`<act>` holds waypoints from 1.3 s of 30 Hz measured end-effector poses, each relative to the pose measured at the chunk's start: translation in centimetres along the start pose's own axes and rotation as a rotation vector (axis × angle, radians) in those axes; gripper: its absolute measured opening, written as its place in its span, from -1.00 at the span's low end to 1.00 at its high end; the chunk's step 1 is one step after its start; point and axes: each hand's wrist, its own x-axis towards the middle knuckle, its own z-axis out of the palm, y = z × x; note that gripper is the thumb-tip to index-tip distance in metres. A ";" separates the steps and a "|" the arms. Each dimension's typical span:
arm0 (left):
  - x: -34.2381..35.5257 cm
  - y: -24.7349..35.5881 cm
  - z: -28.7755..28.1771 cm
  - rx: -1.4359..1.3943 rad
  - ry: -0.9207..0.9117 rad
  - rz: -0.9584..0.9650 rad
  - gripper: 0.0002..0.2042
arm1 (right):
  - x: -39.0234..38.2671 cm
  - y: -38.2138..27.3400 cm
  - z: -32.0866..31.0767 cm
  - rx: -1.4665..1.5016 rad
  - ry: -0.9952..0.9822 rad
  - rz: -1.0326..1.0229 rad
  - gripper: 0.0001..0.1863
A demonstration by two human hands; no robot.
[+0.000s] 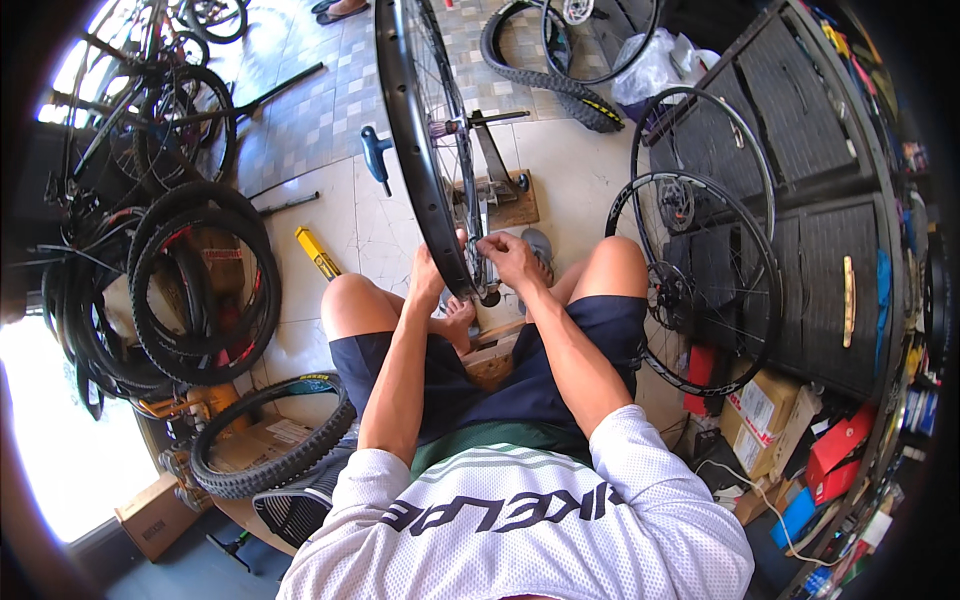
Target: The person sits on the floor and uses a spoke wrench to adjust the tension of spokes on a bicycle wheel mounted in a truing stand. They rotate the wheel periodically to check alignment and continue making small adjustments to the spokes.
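A bare black bicycle wheel rim (402, 125), laced with spokes, stands upright before me between my knees. Its axle rests in a metal wheel truing stand (488, 150) on a wooden base (515, 203). My left hand (427, 275) is closed around the lower rim from the left, and part of it shows past the rim on the spoke side. From the right, my right hand (512, 260) reaches the lower spokes with its fingers pinched together. Whatever lies in that pinch is too small to make out. Left of the wheel, a blue-handled hex key (376, 152) lies on the floor.
Several tyres (205, 280) hang at the left beside parked bicycles (185, 120). One loose tyre (270, 435) leans low on that side, near a yellow box (318, 252). Spoked wheels (700, 280) lean on black drawers (830, 280) at right. Another tyre (590, 108) lies beyond.
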 end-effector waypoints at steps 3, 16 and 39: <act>-0.3 0.0 0.3 -0.063 -0.001 0.019 -0.39 | 1.0 1.2 0.0 0.048 0.156 -0.009 -0.73; 2.8 -1.7 -0.5 -0.169 -0.003 0.016 -0.48 | 1.5 2.5 -1.0 0.239 0.268 0.029 -0.74; 2.6 -1.5 -0.6 -0.334 -0.028 0.024 -0.77 | 0.1 1.0 -1.5 -0.211 0.142 0.033 -0.59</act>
